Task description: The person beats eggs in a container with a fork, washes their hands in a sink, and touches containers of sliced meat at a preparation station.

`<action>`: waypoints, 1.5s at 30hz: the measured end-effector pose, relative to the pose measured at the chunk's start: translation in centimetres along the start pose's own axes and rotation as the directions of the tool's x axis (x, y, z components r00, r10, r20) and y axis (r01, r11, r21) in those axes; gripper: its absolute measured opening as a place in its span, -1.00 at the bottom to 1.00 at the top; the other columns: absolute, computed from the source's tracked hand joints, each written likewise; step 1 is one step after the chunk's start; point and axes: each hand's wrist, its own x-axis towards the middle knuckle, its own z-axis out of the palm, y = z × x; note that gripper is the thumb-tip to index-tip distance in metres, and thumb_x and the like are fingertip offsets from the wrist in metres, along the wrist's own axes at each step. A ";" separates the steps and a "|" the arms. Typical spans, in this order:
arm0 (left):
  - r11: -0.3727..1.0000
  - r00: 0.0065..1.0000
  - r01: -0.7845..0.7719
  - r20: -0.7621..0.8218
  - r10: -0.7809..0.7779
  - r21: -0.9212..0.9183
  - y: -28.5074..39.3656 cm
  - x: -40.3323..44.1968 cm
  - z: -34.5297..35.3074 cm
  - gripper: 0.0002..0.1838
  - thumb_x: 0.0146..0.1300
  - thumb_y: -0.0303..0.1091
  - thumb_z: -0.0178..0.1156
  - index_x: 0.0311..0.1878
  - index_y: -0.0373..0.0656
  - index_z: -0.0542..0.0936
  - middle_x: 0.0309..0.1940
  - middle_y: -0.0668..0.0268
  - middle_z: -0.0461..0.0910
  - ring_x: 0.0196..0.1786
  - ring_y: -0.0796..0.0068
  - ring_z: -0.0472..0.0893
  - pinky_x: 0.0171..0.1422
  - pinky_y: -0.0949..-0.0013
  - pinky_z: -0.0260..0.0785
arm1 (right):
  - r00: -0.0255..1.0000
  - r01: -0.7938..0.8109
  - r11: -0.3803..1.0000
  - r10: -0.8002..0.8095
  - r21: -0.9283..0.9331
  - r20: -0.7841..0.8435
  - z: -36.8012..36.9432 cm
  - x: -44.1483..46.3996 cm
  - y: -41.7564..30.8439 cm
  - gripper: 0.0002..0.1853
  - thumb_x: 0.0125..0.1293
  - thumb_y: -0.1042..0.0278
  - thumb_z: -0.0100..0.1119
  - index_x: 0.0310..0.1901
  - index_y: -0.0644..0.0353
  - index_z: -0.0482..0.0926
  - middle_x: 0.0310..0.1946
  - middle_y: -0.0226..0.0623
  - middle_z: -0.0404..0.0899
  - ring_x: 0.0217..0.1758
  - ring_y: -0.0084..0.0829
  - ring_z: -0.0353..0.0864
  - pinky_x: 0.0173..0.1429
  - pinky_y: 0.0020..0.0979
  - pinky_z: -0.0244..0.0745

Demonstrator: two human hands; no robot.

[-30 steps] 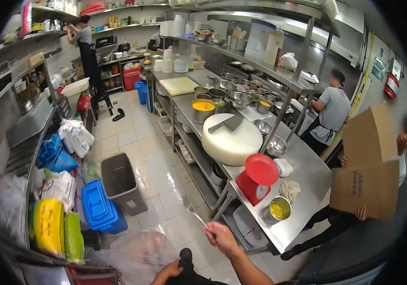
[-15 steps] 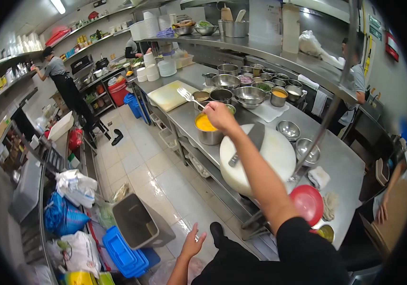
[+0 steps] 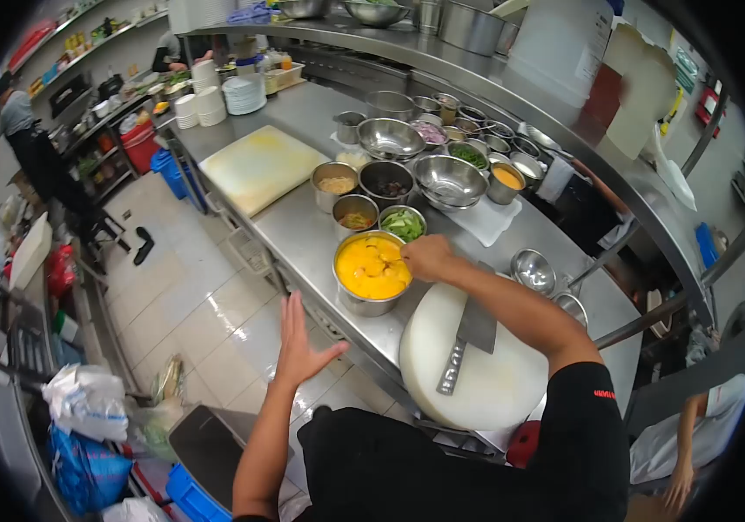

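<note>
My right hand (image 3: 429,258) is closed at the right rim of a metal pot (image 3: 371,305) of yellow liquid that looks like beaten egg (image 3: 371,265). It grips a fork, whose tines are down in the yellow liquid and mostly hidden. Left of the pot, my left hand (image 3: 301,344) is raised over the floor, fingers stretched out and thumb apart, touching nothing. Nearer to me, a cleaver (image 3: 466,344) lies on a thick round white chopping block (image 3: 429,348). Behind the pot sits a small pot of chopped greens (image 3: 403,224).
A rectangular cutting board (image 3: 259,170) lies farther back on the steel counter (image 3: 290,230). Metal bowls (image 3: 451,178) and several small pots stand behind. Overhead runs a steel shelf (image 3: 442,65). A grey bin (image 3: 207,448) stands on the floor. Other people stand at far left, back and right.
The fork, held up above the pot before, is now lowered into the yellow liquid by my right hand. My left hand has risen toward the counter's edge. The camera has moved closer.
</note>
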 end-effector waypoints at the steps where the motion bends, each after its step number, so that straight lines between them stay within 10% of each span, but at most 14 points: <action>1: 0.998 0.998 -0.057 0.023 0.056 0.029 -0.4 4.0 0.4 0.34 -0.19 0.24 0.44 0.45 -0.37 -0.11 0.46 -0.15 -0.09 0.52 -0.16 -0.18 0.52 -0.08 -0.25 | 0.999 -0.029 1.000 0.029 -0.008 0.017 -0.3 0.9 -0.5 -0.78 0.08 0.36 0.06 -0.28 0.07 0.69 -0.29 -0.16 0.68 -0.17 -0.16 0.68 -0.15 -0.14 0.54; 10: 0.969 0.919 -0.236 0.343 0.196 0.080 -2.1 15.6 4.2 0.51 -0.37 0.50 0.34 0.41 -0.51 -0.10 0.45 -0.21 -0.14 0.52 -0.18 -0.22 0.51 -0.21 -0.41 | 0.945 -0.215 0.962 0.162 0.165 0.285 2.0 4.5 -2.3 -0.78 0.12 0.31 0.01 -0.32 0.05 0.68 -0.32 -0.15 0.67 -0.26 -0.07 0.66 -0.17 -0.07 0.54; 13: 0.978 0.919 -0.204 0.353 0.177 0.041 -1.9 15.7 3.8 0.53 -0.39 0.55 0.30 0.40 -0.54 -0.09 0.46 -0.20 -0.15 0.52 -0.16 -0.23 0.51 -0.20 -0.43 | 0.924 -0.184 0.982 0.186 -0.038 0.333 2.4 3.9 -3.5 -0.78 0.06 0.34 0.06 -0.33 0.12 0.70 -0.34 -0.10 0.67 -0.26 -0.09 0.68 -0.20 -0.10 0.55; 17: 0.976 0.925 -0.211 0.335 0.180 0.058 -2.1 15.6 3.8 0.52 -0.39 0.53 0.31 0.40 -0.55 -0.08 0.46 -0.20 -0.15 0.53 -0.14 -0.23 0.51 -0.19 -0.42 | 0.951 -0.219 0.873 0.092 0.435 0.295 3.7 4.3 -0.2 -0.78 0.10 0.29 0.06 -0.34 0.15 0.67 -0.39 -0.07 0.65 -0.30 -0.07 0.66 -0.22 -0.10 0.53; 19: 0.976 0.925 -0.210 0.334 0.180 0.055 -2.0 15.6 3.7 0.52 -0.39 0.52 0.32 0.40 -0.55 -0.08 0.46 -0.21 -0.15 0.53 -0.14 -0.23 0.52 -0.19 -0.42 | 0.878 -0.440 0.853 0.343 0.281 0.334 -1.1 3.9 -3.2 -0.77 0.13 0.27 0.02 -0.37 0.14 0.67 -0.41 -0.07 0.64 -0.31 -0.06 0.64 -0.23 -0.09 0.51; 22: 0.979 0.923 -0.200 0.344 0.173 0.044 -1.9 15.7 3.4 0.52 -0.40 0.51 0.34 0.40 -0.55 -0.09 0.45 -0.22 -0.15 0.53 -0.13 -0.25 0.52 -0.19 -0.42 | 0.955 -0.113 0.909 -0.011 0.400 0.296 0.7 2.4 -4.0 -0.78 0.17 0.26 0.00 -0.44 0.10 0.63 -0.47 -0.15 0.62 -0.43 -0.11 0.60 -0.33 -0.12 0.46; 27: 0.979 0.917 -0.198 0.360 0.171 0.039 -1.7 16.0 4.0 0.54 -0.39 0.49 0.36 0.41 -0.54 -0.13 0.47 -0.20 -0.20 0.53 -0.17 -0.27 0.50 -0.22 -0.41 | 0.884 -0.339 0.936 0.350 -0.089 0.309 2.0 2.9 -2.4 -0.82 0.13 0.29 0.05 -0.40 0.08 0.66 -0.44 -0.10 0.62 -0.37 -0.13 0.61 -0.27 -0.16 0.48; 30: 0.982 0.919 -0.185 0.362 0.158 0.039 -2.0 15.5 3.9 0.54 -0.39 0.48 0.36 0.41 -0.54 -0.13 0.47 -0.21 -0.20 0.53 -0.17 -0.27 0.50 -0.22 -0.41 | 0.992 0.104 0.832 -0.128 0.545 0.006 1.6 3.2 -2.3 -0.82 0.08 0.35 0.09 -0.36 0.14 0.68 -0.43 -0.12 0.64 -0.34 -0.15 0.65 -0.29 -0.21 0.51; 33: 0.984 0.923 -0.172 0.357 0.144 0.050 -1.8 15.6 3.8 0.54 -0.40 0.51 0.35 0.40 -0.55 -0.11 0.46 -0.22 -0.19 0.53 -0.15 -0.28 0.52 -0.17 -0.44 | 0.882 -0.339 0.940 0.326 -0.022 0.341 1.1 3.2 -3.1 -0.84 0.09 0.40 0.08 -0.35 0.17 0.65 -0.46 -0.13 0.63 -0.40 -0.20 0.61 -0.30 -0.22 0.49; 37: 0.974 0.921 -0.224 0.337 0.197 0.042 -2.1 15.6 3.9 0.52 -0.37 0.47 0.37 0.41 -0.55 -0.13 0.45 -0.25 -0.19 0.52 -0.23 -0.26 0.51 -0.18 -0.38 | 0.987 0.046 0.879 -0.113 0.474 0.114 2.1 3.5 -1.2 -0.85 0.12 0.37 0.05 -0.45 0.21 0.59 -0.50 -0.14 0.61 -0.52 -0.20 0.55 -0.36 -0.19 0.46; 38: 0.971 0.922 -0.236 0.323 0.215 0.027 -2.1 15.6 4.0 0.52 -0.36 0.47 0.37 0.40 -0.55 -0.13 0.45 -0.26 -0.19 0.51 -0.24 -0.26 0.52 -0.17 -0.37 | 0.903 -0.413 0.793 0.293 0.448 0.315 0.1 3.6 -1.5 -0.79 0.17 0.28 0.05 -0.49 0.19 0.56 -0.56 -0.15 0.56 -0.52 -0.20 0.52 -0.35 -0.19 0.44; 41: 0.971 0.921 -0.233 0.332 0.202 0.054 -2.0 15.6 4.0 0.52 -0.36 0.47 0.37 0.40 -0.57 -0.12 0.44 -0.27 -0.18 0.51 -0.24 -0.27 0.52 -0.16 -0.37 | 0.953 -0.072 0.977 0.009 0.199 0.301 1.2 2.5 -3.5 -0.79 0.17 0.27 0.05 -0.39 0.11 0.67 -0.45 -0.08 0.63 -0.37 -0.09 0.65 -0.28 -0.15 0.52; 43: 0.970 0.923 -0.239 0.321 0.210 0.051 -2.2 15.7 4.2 0.52 -0.36 0.48 0.36 0.39 -0.58 -0.12 0.44 -0.27 -0.18 0.51 -0.25 -0.27 0.52 -0.16 -0.37 | 0.943 -0.052 0.916 -0.087 0.398 0.322 -0.4 2.7 -3.9 -0.79 0.17 0.27 0.06 -0.37 0.11 0.68 -0.44 -0.07 0.64 -0.35 -0.11 0.65 -0.26 -0.15 0.52; 45: 0.971 0.924 -0.238 0.317 0.213 0.040 -2.3 15.2 4.3 0.52 -0.36 0.49 0.35 0.39 -0.59 -0.12 0.44 -0.27 -0.19 0.51 -0.25 -0.27 0.52 -0.16 -0.37 | 0.911 -0.404 0.845 0.337 0.350 0.237 -0.7 3.6 -2.4 -0.80 0.16 0.24 0.07 -0.38 0.11 0.67 -0.44 -0.11 0.63 -0.31 -0.13 0.64 -0.20 -0.14 0.50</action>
